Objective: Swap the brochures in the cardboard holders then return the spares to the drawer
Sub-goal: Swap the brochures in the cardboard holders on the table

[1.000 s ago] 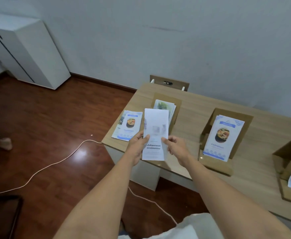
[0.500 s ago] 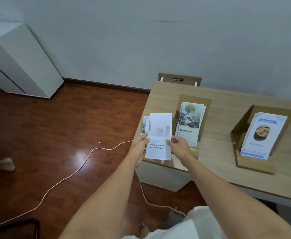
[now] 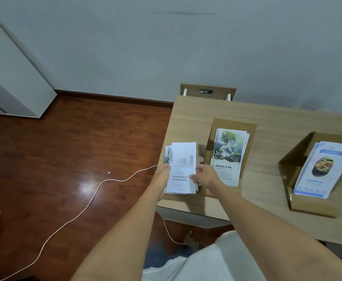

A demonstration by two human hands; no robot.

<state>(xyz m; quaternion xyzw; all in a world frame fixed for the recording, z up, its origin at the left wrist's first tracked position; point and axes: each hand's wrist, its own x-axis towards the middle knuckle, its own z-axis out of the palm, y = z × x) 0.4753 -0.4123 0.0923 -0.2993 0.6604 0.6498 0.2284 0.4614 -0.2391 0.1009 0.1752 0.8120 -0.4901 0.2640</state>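
While your left hand (image 3: 163,175) pinched the left edge of a white brochure stack (image 3: 181,169) and your right hand (image 3: 203,176) gripped its right edge with curled fingers, the stack sat just below the middle of the frame, over the near left corner of the wooden table (image 3: 267,122). Its top sheet was white with dark printed text low on the page, and the edges of other leaflets showed fanned behind it on the left. Just right of your right hand stood a cardboard holder (image 3: 251,128) filled with tree-and-globe brochures (image 3: 228,155), their cover reading "Liceria & Co." Further right, toward the frame's edge, a second cardboard holder (image 3: 294,159) held blue-bordered food brochures (image 3: 324,169), leaning back against its rear panel. Behind the table, at the wall, a brown wooden piece (image 3: 207,90) rose above the tabletop. To the left, a white cable (image 3: 85,207) trailed across the glossy red-brown floor (image 3: 54,149), and a white cabinet (image 3: 10,78) filled the upper left of the frame.
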